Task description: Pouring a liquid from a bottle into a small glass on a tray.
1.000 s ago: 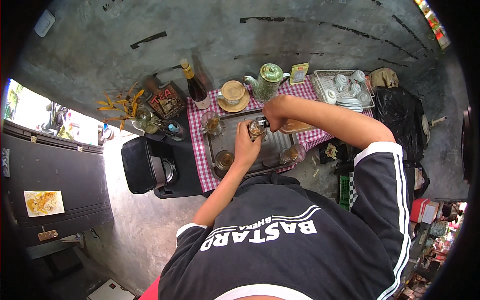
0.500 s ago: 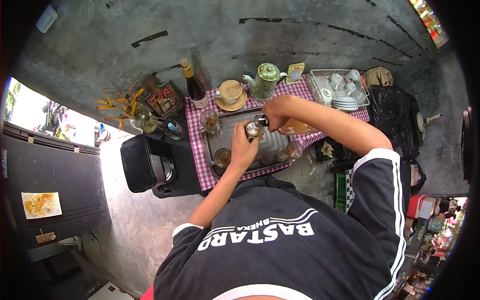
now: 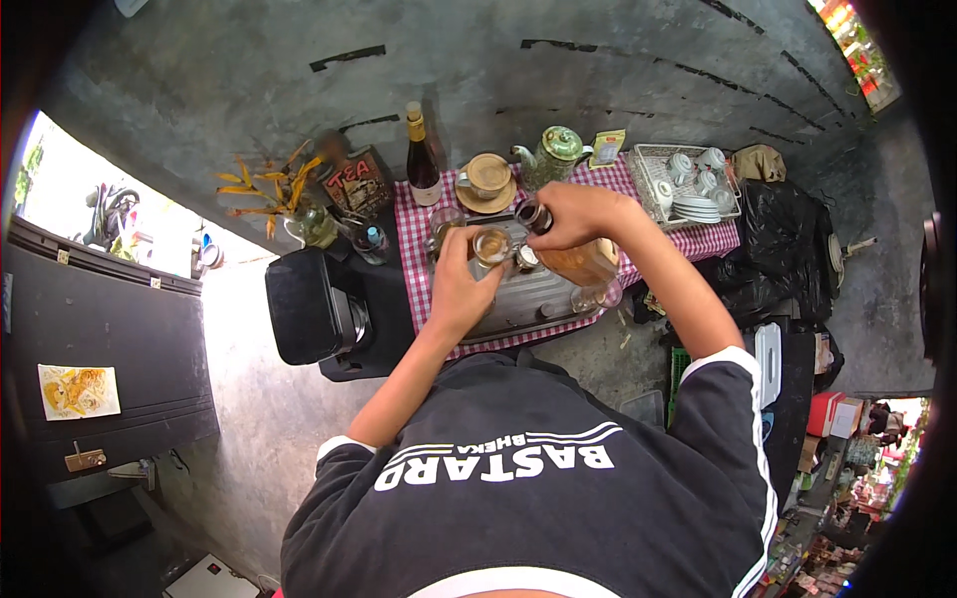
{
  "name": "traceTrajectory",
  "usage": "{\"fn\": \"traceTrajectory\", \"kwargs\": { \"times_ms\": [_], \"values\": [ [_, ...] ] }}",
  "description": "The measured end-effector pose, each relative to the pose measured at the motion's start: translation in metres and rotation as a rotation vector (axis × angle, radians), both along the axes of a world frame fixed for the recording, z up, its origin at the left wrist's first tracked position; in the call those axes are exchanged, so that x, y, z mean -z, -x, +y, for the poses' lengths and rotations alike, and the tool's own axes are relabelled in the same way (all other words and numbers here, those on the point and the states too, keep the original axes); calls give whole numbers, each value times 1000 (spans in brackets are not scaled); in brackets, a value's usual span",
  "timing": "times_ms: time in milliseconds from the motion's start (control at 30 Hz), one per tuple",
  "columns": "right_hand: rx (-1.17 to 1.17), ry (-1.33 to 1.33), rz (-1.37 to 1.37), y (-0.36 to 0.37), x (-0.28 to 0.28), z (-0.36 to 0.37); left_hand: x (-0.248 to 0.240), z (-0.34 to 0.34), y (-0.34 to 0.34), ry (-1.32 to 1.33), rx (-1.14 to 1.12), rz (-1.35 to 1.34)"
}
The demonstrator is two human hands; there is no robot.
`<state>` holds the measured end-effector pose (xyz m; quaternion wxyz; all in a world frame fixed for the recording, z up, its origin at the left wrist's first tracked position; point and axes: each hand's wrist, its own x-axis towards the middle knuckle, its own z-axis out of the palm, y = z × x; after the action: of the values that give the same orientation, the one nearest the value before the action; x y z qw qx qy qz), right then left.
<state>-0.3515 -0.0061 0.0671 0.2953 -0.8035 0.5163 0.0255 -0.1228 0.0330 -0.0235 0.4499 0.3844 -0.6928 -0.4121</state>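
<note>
My left hand (image 3: 464,284) is closed around a clear glass cup (image 3: 492,245) with pale amber liquid, above the metal tray (image 3: 533,314). In my right hand (image 3: 578,214) is a glass bottle (image 3: 586,265) of amber liquid, gripped near its neck. Its dark mouth is just right of the cup, apart from it, and its body slants toward the near right. Between them shows a small round whitish thing (image 3: 526,258), too small to name. Another glass cup (image 3: 444,227) is partly hidden behind my left hand; one more (image 3: 596,296) sits at the tray's right side.
On the checkered cloth (image 3: 419,289) stand a dark wine bottle (image 3: 423,164), a lidded mug on a saucer (image 3: 488,179) and a green teapot (image 3: 558,154). A wire basket (image 3: 688,221) holds cups and plates. A black appliance (image 3: 309,309) is at the left, beside a flower vase (image 3: 317,229).
The cup in my left hand has moved left, off the bottle's mouth. The bottle's mouth has shifted away from me. The whole view has shifted slightly.
</note>
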Motion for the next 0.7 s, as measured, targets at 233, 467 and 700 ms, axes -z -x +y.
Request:
{"fn": "traceTrajectory", "kwargs": {
  "times_ms": [233, 467, 700],
  "values": [
    [135, 179, -291, -39, 2, -4, -7, -14, -63, -43, -46, -16],
    [192, 206, -613, -95, 16, -12, 8, -23, -125, -52, -99, -10],
    [224, 186, -810, -148, 63, -11, 6, -25, -172, -65, -170, 34]
  ]
}}
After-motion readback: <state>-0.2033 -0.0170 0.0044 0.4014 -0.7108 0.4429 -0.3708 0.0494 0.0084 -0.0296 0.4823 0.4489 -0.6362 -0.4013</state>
